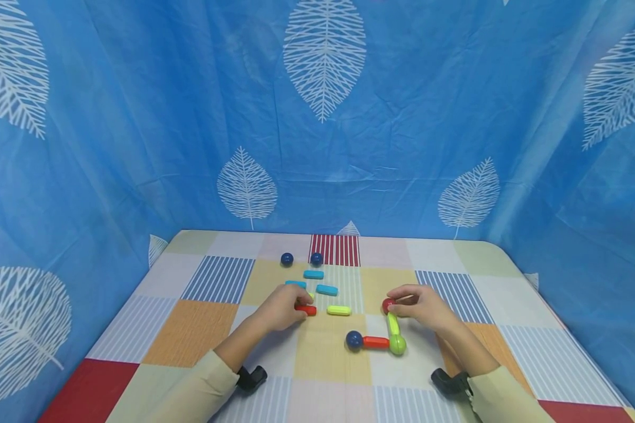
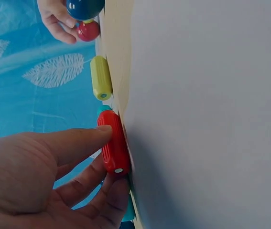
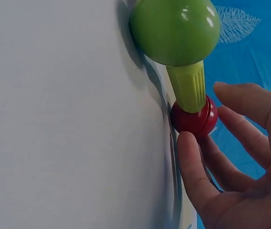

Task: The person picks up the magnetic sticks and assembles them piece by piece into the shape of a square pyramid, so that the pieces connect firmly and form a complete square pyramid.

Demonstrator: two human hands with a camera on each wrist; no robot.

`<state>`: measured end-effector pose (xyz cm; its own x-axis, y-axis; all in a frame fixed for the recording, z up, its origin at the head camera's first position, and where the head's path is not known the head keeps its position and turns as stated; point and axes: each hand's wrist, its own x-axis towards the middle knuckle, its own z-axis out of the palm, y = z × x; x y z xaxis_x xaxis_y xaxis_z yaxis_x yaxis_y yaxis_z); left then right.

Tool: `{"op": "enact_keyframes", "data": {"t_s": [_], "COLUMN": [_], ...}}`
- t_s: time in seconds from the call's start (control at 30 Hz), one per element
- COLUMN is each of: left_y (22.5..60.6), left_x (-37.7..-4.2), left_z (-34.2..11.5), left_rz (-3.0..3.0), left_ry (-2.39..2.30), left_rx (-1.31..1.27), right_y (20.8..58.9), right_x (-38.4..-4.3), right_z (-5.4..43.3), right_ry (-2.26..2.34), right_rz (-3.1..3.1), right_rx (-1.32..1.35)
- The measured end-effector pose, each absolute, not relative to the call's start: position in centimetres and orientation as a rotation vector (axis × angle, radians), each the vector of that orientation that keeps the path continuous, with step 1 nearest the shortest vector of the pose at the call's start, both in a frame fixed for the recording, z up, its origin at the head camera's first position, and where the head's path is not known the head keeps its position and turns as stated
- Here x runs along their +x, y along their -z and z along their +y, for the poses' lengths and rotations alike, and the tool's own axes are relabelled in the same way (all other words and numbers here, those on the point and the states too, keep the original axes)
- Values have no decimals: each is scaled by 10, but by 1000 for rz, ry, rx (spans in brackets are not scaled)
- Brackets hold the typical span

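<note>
While left hand (image 1: pixel 283 307) pinches 1 red stick (image 1: pixel 306 309) and right hand (image 1: pixel 424 305) 1 red ball (image 1: pixel 388 305), 2 loose navy balls (image 1: pixel 287 259) sit at left's 12–1 o'clock, 3 blue sticks (image 1: pixel 314 274) 1–2.

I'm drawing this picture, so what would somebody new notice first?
Probably the bright blue curtain with white leaves, rising behind the patchwork-patterned tabletop. Next, the L-shaped ball-and-rod toy near the right hand, which holds its red ball. Then the separate red rod in the left hand.
</note>
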<state>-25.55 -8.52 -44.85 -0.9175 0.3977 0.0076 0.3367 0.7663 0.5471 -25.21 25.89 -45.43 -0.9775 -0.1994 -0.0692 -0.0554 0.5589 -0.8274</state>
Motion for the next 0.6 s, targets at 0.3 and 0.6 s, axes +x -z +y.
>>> {"op": "enact_keyframes", "data": {"t_s": [0.3,0.6], "left_y": [451,451], "left_x": [-260,-259], "left_z": [-85,-85], "left_rz": [2813,2793], "left_ry": [-869,-895], "left_rx": [598,538], "right_y": [458,457], "right_x": [-254,-253], "right_z": [258,255], "right_ry": [1347,1336], "right_rz": [2643,2668], "right_rx": [-196,-189]}}
